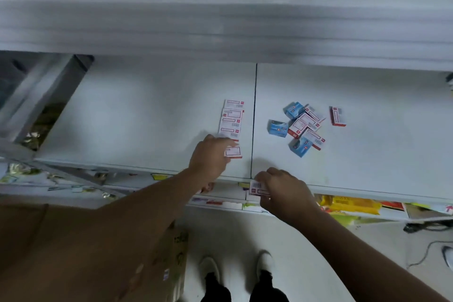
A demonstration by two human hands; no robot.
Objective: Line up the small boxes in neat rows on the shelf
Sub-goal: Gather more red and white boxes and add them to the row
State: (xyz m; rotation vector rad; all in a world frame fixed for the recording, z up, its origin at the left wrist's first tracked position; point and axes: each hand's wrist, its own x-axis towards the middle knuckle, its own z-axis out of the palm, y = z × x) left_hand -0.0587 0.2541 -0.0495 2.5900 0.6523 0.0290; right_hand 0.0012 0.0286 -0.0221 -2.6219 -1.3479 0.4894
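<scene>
While the left hand [210, 158] is pinching a box [234, 152] at the row's [232, 120] near end, the right hand [282, 190] is gripping the next box [257, 189] just right of it, off the shelf [147, 117] edge.

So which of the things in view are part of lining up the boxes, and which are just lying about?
Part of the job:
row of white boxes
box under the left hand
box in the right hand
loose pile of boxes
lone box
shelf

Just lying about:
cardboard carton
yellow packets
cable
</scene>
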